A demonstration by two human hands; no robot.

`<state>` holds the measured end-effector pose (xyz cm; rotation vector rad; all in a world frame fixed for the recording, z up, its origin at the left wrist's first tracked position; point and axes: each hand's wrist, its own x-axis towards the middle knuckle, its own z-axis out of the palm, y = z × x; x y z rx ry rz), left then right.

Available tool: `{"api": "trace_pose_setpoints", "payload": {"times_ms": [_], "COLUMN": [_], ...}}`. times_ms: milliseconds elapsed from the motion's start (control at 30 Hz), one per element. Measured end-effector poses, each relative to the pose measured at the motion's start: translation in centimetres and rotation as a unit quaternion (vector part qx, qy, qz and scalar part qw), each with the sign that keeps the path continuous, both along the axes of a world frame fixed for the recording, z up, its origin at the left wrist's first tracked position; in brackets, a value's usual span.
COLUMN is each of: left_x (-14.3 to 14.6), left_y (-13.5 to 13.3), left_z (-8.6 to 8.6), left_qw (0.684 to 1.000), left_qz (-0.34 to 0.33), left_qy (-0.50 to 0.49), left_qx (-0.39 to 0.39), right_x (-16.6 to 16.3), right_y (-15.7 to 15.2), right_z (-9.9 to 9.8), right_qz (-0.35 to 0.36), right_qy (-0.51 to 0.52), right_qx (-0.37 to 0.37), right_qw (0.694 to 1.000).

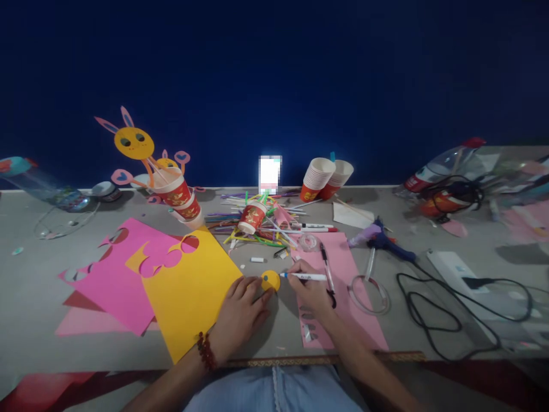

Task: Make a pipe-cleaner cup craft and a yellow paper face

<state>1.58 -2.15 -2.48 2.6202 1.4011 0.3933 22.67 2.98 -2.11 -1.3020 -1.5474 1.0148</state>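
A small yellow paper circle (271, 280) lies on the table in front of me, with a blue dot near its left edge. My left hand (244, 306) rests beside it, thumb and fingertips holding its left and lower edge against the tabletop. In my right hand (309, 289) is a white acrylic marker (312, 277), gripped like a pen, with its blue tip at the circle's right edge. A white marker cap (257, 260) lies just above the circle. Under my right hand is a pink paper sheet (358, 312), and left of my left hand a yellow sheet (184, 303).
Pink cut sheets (128, 274) lie at left. Behind them stands a decorated paper cup (171, 194) with a yellow bunny face (134, 143). Colourful pipe cleaners (227, 217), stacked cups (317, 177) and a phone-like bright screen (270, 173) are at the back. A glue gun (390, 243) and black cable (429, 286) occupy the right.
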Motion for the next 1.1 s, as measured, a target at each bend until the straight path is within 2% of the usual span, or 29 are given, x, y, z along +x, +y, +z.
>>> {"api": "trace_pose_setpoints", "payload": {"times_ms": [400, 1100], "left_x": [0.08, 0.07], "left_y": [0.02, 0.06], "left_z": [-0.09, -0.07], "left_qw": [1.0, 1.0], "left_qz": [0.0, 0.003], "left_qy": [0.005, 0.008], "left_qx": [-0.003, -0.013], "right_x": [-0.28, -0.15], "right_y": [0.09, 0.06], "right_z": [-0.32, -0.94], "right_qz": [0.031, 0.034], "right_qy": [-0.06, -0.085], "right_qx": [0.037, 0.014], "right_qw": [0.997, 0.996]}}
